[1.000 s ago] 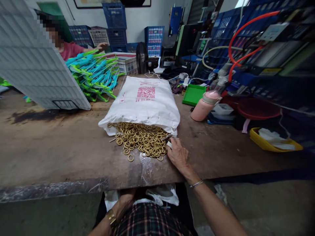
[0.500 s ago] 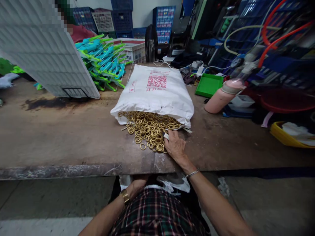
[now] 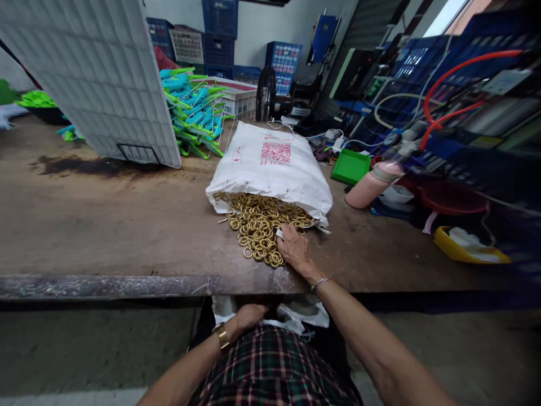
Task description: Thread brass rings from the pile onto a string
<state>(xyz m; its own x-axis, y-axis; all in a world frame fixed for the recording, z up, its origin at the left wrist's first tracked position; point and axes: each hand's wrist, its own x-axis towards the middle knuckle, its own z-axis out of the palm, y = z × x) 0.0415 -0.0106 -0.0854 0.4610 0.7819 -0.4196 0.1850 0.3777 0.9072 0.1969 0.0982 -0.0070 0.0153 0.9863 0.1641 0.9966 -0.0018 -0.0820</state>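
Observation:
A white woven sack (image 3: 270, 160) with red print lies on the table, and brass-coloured rings (image 3: 257, 228) spill from its mouth in a loose pile. My right hand (image 3: 293, 246) is at the right edge of the pile, fingers curled down against the rings. Something small, white with a dark end, shows at its fingertips; whether it is held or wrapped round a finger is unclear. Below the table edge, my left hand (image 3: 252, 314) is low in front of my body, by a white plastic bag (image 3: 291, 318). Its fingertips are hidden.
A white ribbed panel (image 3: 110, 84) stands at the left, beside a heap of blue and green hangers (image 3: 196, 113). To the right are a green tray (image 3: 350, 166), a pink bottle (image 3: 369, 189) and a yellow basket (image 3: 469, 256). The table's front edge (image 3: 105, 286) runs before me.
The camera view has tilted up and turned slightly right. My right hand stays at the right side of the ring pile; more of my left hand shows below the table edge.

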